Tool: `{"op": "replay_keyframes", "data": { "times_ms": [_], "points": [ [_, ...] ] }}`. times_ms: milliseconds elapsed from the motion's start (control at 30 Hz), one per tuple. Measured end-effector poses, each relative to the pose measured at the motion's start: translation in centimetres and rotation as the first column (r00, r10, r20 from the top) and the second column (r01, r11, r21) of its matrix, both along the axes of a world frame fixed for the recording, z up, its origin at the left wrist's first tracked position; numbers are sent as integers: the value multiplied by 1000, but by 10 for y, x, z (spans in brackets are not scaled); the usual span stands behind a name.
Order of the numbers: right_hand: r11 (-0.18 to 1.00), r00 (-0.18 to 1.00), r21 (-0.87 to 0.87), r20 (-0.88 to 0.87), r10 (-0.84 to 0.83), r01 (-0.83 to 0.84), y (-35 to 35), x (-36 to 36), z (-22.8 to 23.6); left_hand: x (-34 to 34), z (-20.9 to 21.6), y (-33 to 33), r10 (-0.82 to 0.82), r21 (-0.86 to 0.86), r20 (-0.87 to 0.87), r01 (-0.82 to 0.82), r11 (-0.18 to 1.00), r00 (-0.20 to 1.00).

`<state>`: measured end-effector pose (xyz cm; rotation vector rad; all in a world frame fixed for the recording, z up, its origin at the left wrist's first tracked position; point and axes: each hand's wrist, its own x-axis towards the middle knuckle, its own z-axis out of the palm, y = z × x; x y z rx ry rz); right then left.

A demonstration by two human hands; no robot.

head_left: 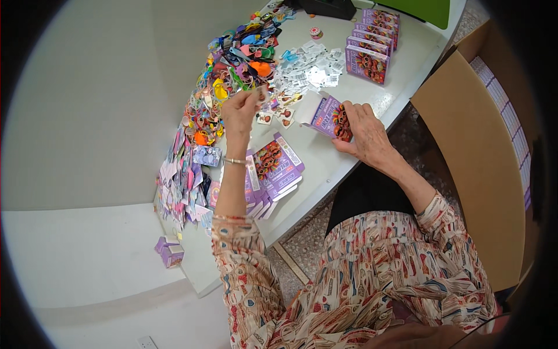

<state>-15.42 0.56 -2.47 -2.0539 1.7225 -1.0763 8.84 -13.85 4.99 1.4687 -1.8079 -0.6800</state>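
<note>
My right hand (369, 136) grips a small purple printed box (332, 118), tilted, with its end flaps open toward the left. My left hand (237, 116) is raised over the table, pinching a small clear packet (262, 94) with something reddish in it. Just beyond and below that packet lie several loose picture pieces (286, 118) with small printed figures. Under my left forearm, a stack of flat, unfolded purple boxes (273, 163) rests on the white table (317, 174).
Colourful small trinkets (232, 75) heap along the wall, with shiny packets (180, 180) nearer me. White labelled packets (311, 67) form a pile at the middle back. Filled-out purple boxes (367, 63) stand in a row. A large carton (471, 151) is at the right.
</note>
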Motion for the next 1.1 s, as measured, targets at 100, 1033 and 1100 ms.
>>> {"op": "replay_keyframes", "data": {
  "times_ms": [100, 1033, 1100],
  "points": [
    [1000, 1000, 9, -17, 20, -20, 1, 0, 4, -41, 22, 42, -214, -12, -139, 214, 977, 967],
    [999, 999, 23, -22, 28, -28, 1, -1, 3, -41, 8, 22, -208, -216, 161, 240, 946, 965],
    [999, 999, 29, -32, 32, -31, 1, -1, 4, -59, 17, 51, -261, -331, 295, 355, 874, 919]
  ]
}}
